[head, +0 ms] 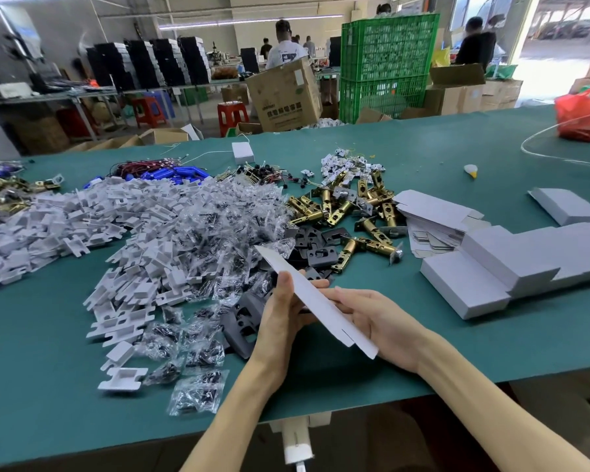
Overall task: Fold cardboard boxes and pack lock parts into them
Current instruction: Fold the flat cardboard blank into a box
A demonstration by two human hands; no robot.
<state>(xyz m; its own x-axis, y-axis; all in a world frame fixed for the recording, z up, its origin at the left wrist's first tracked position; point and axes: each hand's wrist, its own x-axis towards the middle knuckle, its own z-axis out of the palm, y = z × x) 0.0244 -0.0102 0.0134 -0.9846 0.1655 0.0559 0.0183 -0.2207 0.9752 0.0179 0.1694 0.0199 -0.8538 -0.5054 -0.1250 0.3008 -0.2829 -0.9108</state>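
Note:
A flat, unfolded white cardboard box blank is held edge-on above the green table. My left hand grips its left side with the thumb on top. My right hand holds it from underneath on the right, fingers curled round it. Brass latch bolts lie behind, black strike plates just beyond the blank, and a black faceplate by my left hand. Bags of screws sit at the near left.
White plastic inserts cover the table's left half. Folded white boxes are lined up at right, flat blanks stacked behind them. A red bag sits far right. People, green crates and cartons stand beyond the table.

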